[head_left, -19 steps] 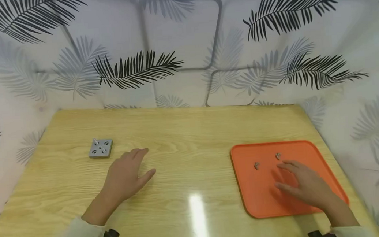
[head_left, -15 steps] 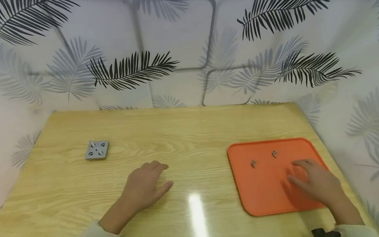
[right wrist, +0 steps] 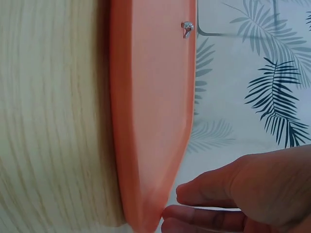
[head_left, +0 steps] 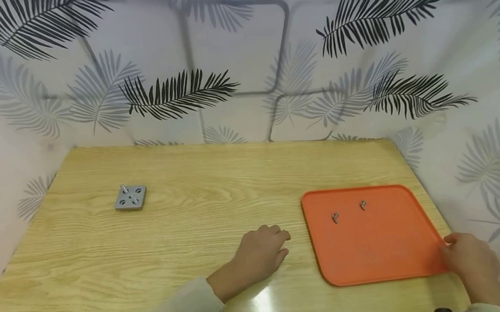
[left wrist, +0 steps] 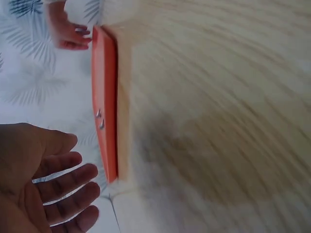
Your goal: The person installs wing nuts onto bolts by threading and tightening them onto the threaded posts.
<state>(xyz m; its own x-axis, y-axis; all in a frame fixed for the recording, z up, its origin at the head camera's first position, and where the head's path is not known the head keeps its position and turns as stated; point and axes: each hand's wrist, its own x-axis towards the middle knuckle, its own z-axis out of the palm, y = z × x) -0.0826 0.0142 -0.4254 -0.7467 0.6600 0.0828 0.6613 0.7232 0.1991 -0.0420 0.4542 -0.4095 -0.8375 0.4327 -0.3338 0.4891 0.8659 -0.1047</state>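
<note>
Our left hand [head_left: 260, 253] has moved to the right over the table [head_left: 217, 192], closer to the orange tray [head_left: 378, 251], and our right hand [head_left: 472, 260] has gone from above the tray to its right edge, near the front corner. Our left fingers are loosely bent and apart, and they hold nothing. On the right, our thumb and fingers are also parted, just beside the rim; we cannot tell surely whether a fingertip touches it, but we see no finger curled around it. Next outward is the tray itself, lying flat on the right part of the table, with two small metal pieces, the left one [head_left: 335, 217] and the right one [head_left: 363, 205], in its far half. These three have kept their places. Far off at the left, the grey plate [head_left: 131, 197] with its holes and thin rods also lies as earlier. We judge the main risk to be at the tray: if only our right fingers pushed or lifted, while our left ones are apart from the opposite side, the tray could turn or tilt. Then the metal pieces, which seem to lie loose, could slide together or against the rim. A hasty push toward the left could also make the tray bump our left fingers.
</note>
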